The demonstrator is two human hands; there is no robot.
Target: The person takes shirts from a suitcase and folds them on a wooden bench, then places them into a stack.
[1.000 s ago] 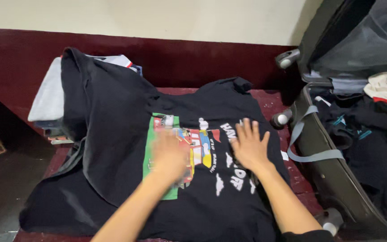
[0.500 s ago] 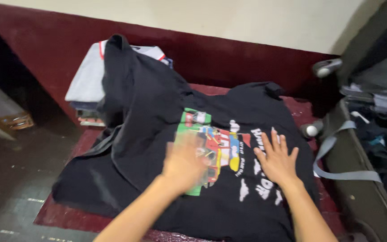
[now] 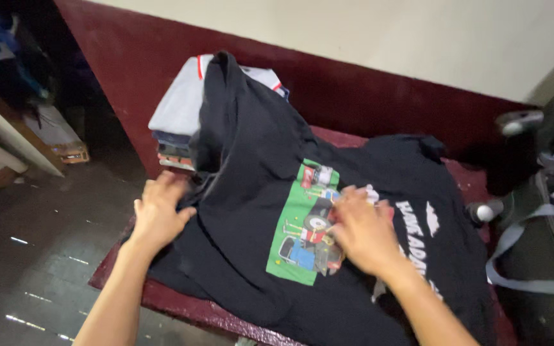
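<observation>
Big black t-shirt [image 3: 367, 192] lies spread face-up over the dark red bench [image 3: 181, 307], its far-left part draped up over a stack of folded clothes [image 3: 174, 122] against the wall. Open suitcase [image 3: 546, 256] w/ a grey strap sits at the right edge.

Step in hand looks like flattening the shirt. To do it well: keep both palms flat, sweep from the middle outwards, and drag the draped part off the stack so it lies level w/ the rest (otherwise any crease gets pressed in).

Green printed picture [image 3: 306, 224] sits mid-shirt, a handy centre ref.

Left hand [image 3: 158, 214] rests at the shirt's near-left edge, fingers spread and slightly curled on the cloth; can't tell if it pinches the hem. Right hand [image 3: 363, 230] presses down on the print, fingers loosely extended, gripping nothing.
</observation>
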